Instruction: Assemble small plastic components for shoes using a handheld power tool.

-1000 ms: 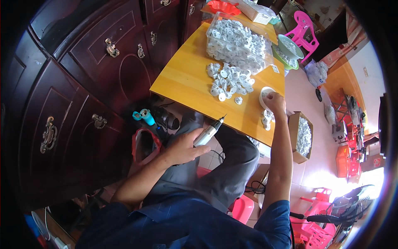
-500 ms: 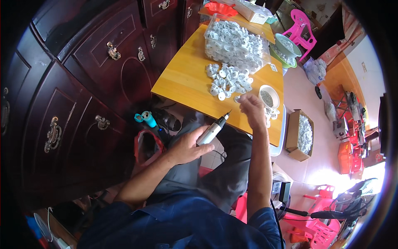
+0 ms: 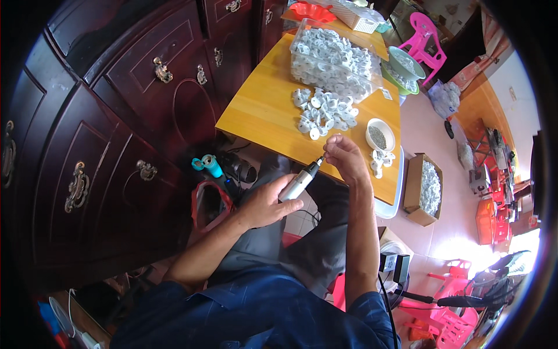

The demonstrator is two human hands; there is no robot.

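Note:
My left hand [image 3: 268, 205] is wrapped round a silver and black pen-shaped electric screwdriver [image 3: 299, 185], its tip pointing up and to the right. At that tip, my right hand [image 3: 347, 159] has thumb and fingers pinched together; what lies between them is too small to make out. Beyond my hands, a loose pile of round white plastic pieces [image 3: 326, 110] rests on the yellow wooden table [image 3: 256, 110]. Right of my right hand stands a white bowl [image 3: 390, 131] of small grey metal bits, with a few white pieces [image 3: 378, 165] just below it.
A clear bin [image 3: 297, 75] heaped with white pieces stands farther back on the table. Dark wooden drawers [image 3: 139, 75] line the left. On the floor at right are a cardboard box [image 3: 412, 198] of white pieces and stacked basins [image 3: 407, 64]; a pink chair [image 3: 427, 41] stands behind.
My right hand has moved left and toward me, from the table beside the bowl to the screwdriver's tip. The left hand keeps its grip almost in place. The view has shifted slightly.

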